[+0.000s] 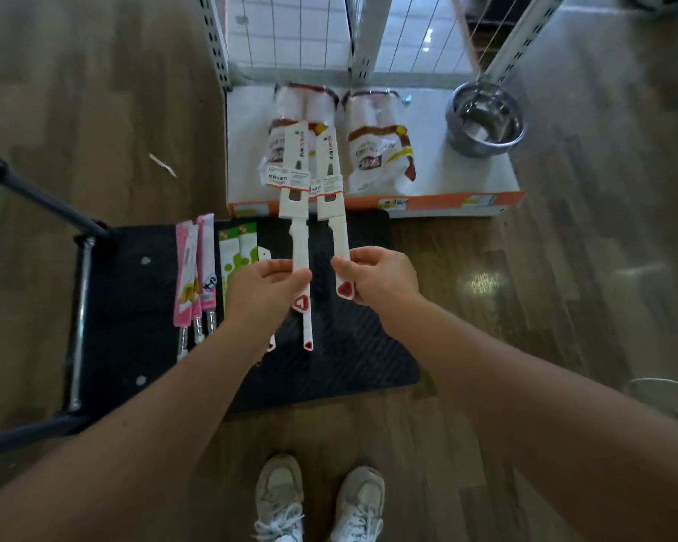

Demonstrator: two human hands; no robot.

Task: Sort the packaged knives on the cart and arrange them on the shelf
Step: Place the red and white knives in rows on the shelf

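My left hand grips the handle of a white packaged knife with a red triangle at its end. My right hand grips a second, matching white packaged knife. Both knives point away from me, their tips above the front of the white bottom shelf. On the black cart below lie pink packaged knives, green packaged knives and another white knife, partly hidden by my left hand.
On the shelf lie two white bags and a steel bowl at the right. The cart's handle rises at the left. My shoes stand on the wooden floor just behind the cart.
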